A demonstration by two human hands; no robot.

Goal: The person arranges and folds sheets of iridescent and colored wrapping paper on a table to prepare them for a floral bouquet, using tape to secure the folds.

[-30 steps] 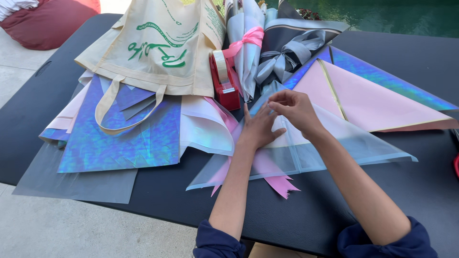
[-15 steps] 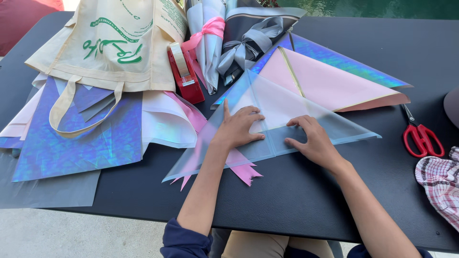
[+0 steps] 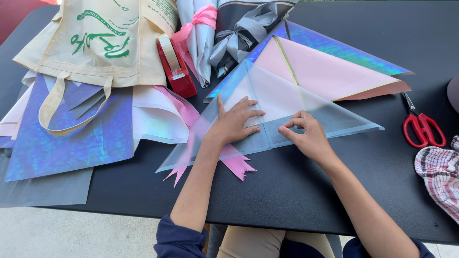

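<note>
Black surface [image 3: 334, 191], wrapping sheets spread out, both hands on a translucent folded sheet [image 3: 287, 102].
Left hand [image 3: 234, 122] flat on the sheet, fingers spread apart. Right hand [image 3: 306, 136] just beside it, fingers curled together, tips pressing the sheet's lower edge. Sheet lies mid-surface, over a pink ribbon [image 3: 236, 165]. Red tape dispenser [image 3: 174, 67] and tote bag [image 3: 95, 43] at left, red scissors [image 3: 423, 126] well apart at right.

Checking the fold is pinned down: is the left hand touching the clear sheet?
Touching. The head view shows the left hand pressed flat, fingers spread, on the clear sheet, with no gap under the palm.
</note>
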